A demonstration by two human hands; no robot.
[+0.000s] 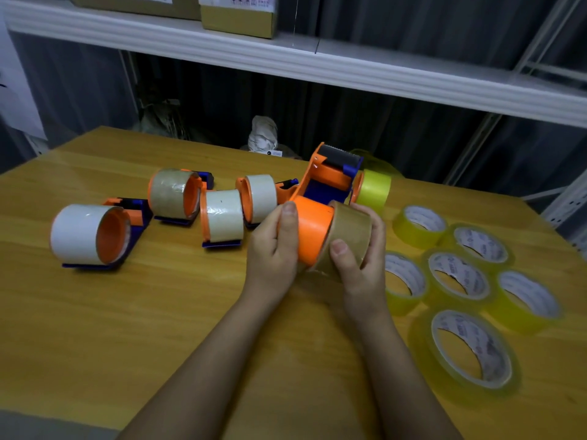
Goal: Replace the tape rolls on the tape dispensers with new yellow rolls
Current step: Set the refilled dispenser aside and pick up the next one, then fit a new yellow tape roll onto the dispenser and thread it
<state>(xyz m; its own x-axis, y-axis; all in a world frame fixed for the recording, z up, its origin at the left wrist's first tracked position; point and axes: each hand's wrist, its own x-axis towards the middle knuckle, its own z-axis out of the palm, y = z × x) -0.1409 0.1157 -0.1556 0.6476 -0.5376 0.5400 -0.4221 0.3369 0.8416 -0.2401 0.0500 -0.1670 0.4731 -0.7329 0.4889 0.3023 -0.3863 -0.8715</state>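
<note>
Mid-swap on one dispenser, centre of frame. My left hand (274, 246) is wrapped around the orange drum (313, 231) of the dispenser (327, 185), thumb lying across its top, bracing it. My right hand (357, 258) is curled round the old brown roll (351, 236), thumb on its near face, fingers behind. The roll sits part-way off the drum's right end, with bare orange showing to its left.

Judgement on doing this well: pull the brown roll straight along the drum's axis; if it tilts it is likely to bind on the core. Keep the left grip firm on the drum only, clear of the cutter end at upper centre. A small twist as I draw may help if it sticks.

Once off, the old roll should go down away from the fresh stock so the two don't mix. New yellow rolls (457, 277) lie flat on the worktop (143, 312) at lower right, just beside my right wrist, an easy reach.

One dispenser behind, upper centre-right, already carries a yellow roll (374, 188). Four more dispensers (222, 217) with pale or brownish rolls wait at left and centre-left.
</note>
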